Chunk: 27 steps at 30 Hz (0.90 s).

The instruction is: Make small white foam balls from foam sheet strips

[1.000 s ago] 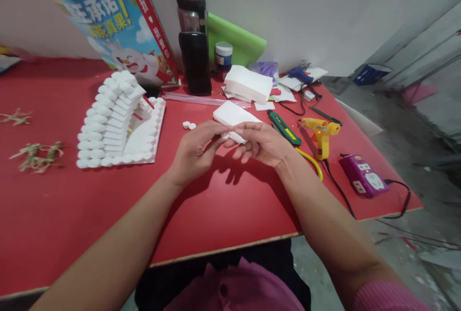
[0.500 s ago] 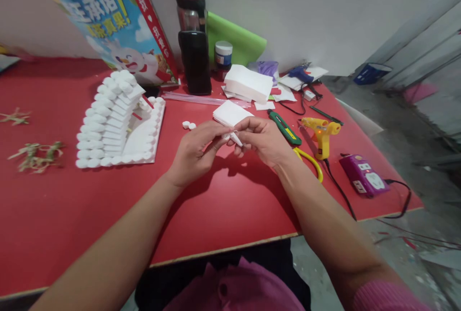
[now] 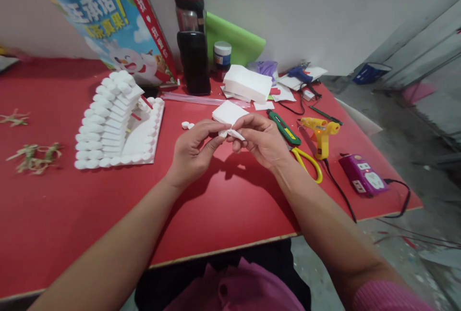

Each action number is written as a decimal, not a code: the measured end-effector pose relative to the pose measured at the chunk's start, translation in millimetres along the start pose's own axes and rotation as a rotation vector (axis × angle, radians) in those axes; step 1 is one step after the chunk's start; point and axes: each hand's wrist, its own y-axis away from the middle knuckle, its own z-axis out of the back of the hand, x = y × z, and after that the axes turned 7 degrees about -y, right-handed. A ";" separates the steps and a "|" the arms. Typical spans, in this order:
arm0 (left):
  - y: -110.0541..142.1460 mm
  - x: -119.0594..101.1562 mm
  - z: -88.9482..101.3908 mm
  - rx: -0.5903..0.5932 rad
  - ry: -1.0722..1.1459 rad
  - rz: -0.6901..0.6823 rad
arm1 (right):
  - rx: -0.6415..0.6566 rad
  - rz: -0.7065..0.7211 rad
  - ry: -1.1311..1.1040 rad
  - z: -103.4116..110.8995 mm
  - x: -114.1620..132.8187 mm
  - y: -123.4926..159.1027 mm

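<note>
White paper piece between 2 hands

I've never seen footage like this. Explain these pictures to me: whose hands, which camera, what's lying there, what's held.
There is no machine here: a person works with two bare hands. Every picture comes from one camera worn on the head, looking forward and down.

The left hand and right hand meet, their fingers pinching a small piece of white paper.

They are above a red tabletop. Left of them stands a white model edged with rounded white pieces. Just beyond is a stack of white paper sheets. To the right lie a green plastic cutter, yellow-handled scissors, a yellow glue gun and a purple power socket box.
</note>
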 end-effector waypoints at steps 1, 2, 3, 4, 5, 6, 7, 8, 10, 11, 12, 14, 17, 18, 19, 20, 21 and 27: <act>-0.1 0.1 0.2 -0.006 -0.002 -0.004 | 0.013 0.000 -0.001 -0.1 0.4 0.3; -0.3 0.3 0.3 -0.012 -0.005 -0.010 | 0.025 -0.001 -0.002 -0.1 0.7 0.6; -0.4 0.8 0.3 -0.017 -0.010 -0.019 | 0.030 -0.001 -0.003 0.0 0.9 0.9; -0.6 1.5 0.1 -0.019 -0.018 -0.034 | 0.028 -0.004 -0.003 0.1 0.9 1.2; -0.8 2.4 -0.1 -0.016 -0.029 -0.052 | 0.017 -0.011 -0.002 0.2 1.0 1.4; -0.9 3.4 -0.4 -0.011 -0.043 -0.073 | 0.001 -0.022 0.002 0.5 1.3 1.5; -0.9 4.4 -0.7 -0.006 -0.058 -0.095 | -0.021 -0.037 0.008 0.9 1.9 1.6; -0.8 5.5 -0.9 0.003 -0.073 -0.115 | -0.039 -0.063 0.015 1.7 3.0 1.6; -0.7 7.6 -1.2 0.027 -0.101 -0.138 | -0.051 -0.148 0.027 4.3 6.4 1.4; -0.8 8.6 -1.1 0.039 -0.113 -0.143 | -0.042 -0.204 0.032 6.2 8.6 1.3; -0.9 9.4 -0.9 0.055 -0.123 -0.148 | -0.022 -0.265 0.036 8.3 11.0 1.2; -1.5 10.6 -0.4 0.090 -0.130 -0.158 | 0.035 -0.376 0.035 12.6 15.4 1.3; -2.9 11.4 0.3 0.127 -0.116 -0.199 | 0.133 -0.471 0.033 16.8 19.1 1.9; -3.2 11.5 0.4 0.133 -0.110 -0.218 | 0.162 -0.484 0.037 17.2 19.5 2.3; -3.5 11.5 0.5 0.136 -0.108 -0.235 | 0.185 -0.488 0.046 17.2 19.6 2.8; -3.6 11.6 0.5 0.136 -0.107 -0.247 | 0.204 -0.483 0.059 16.7 19.6 3.5; -3.6 11.7 0.6 0.135 -0.107 -0.252 | 0.217 -0.469 0.075 15.9 19.6 4.2; -3.0 11.7 1.0 0.157 -0.085 -0.208 | 0.225 -0.414 0.224 12.0 21.3 8.7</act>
